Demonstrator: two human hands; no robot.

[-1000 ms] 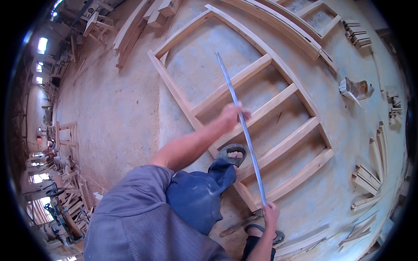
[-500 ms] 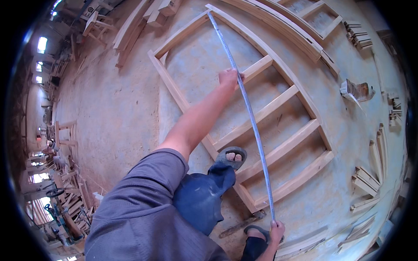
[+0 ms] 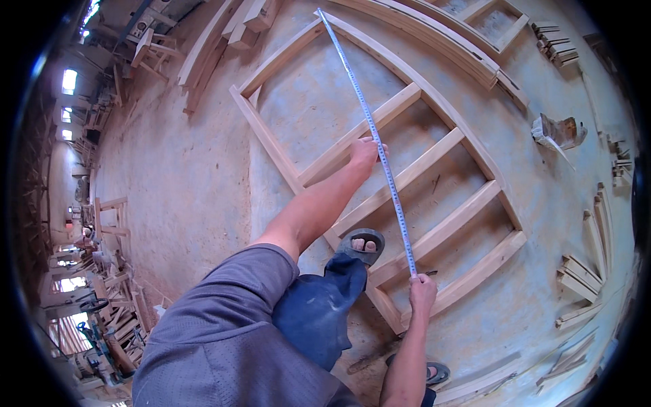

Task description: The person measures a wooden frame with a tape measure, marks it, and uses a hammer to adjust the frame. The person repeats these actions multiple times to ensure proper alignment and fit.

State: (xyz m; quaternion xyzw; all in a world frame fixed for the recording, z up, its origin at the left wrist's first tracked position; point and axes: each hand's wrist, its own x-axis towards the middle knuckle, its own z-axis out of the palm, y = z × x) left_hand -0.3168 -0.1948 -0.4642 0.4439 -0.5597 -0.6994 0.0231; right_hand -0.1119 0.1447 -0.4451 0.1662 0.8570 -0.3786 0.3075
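A long, pale tape measure (image 3: 397,203) runs diagonally over a wooden frame (image 3: 434,156) with several crossbars, which lies on the floor. Its far end reaches the frame's far corner. My left hand (image 3: 366,150) is closed on the tape's middle, just nearer than the farthest crossbar. At the tape's near part, my right hand (image 3: 423,293) grips it in a closed fist above the nearest bay of the frame; any tape case is hidden in the hand. One sandalled foot (image 3: 364,245) stands at the frame's left rail.
Long planks (image 3: 434,41) lie beyond the frame, next to another frame (image 3: 508,34). A torn container (image 3: 559,132) sits to the right. Bundles of wood strips (image 3: 580,278) line the right side. Thick beams (image 3: 203,54) lie at the far left, and a wooden trestle (image 3: 112,217) stands left.
My right hand has moved up and away from me along the tape, from beyond the frame's near corner to over it. My left hand has come slightly nearer, still on the tape.
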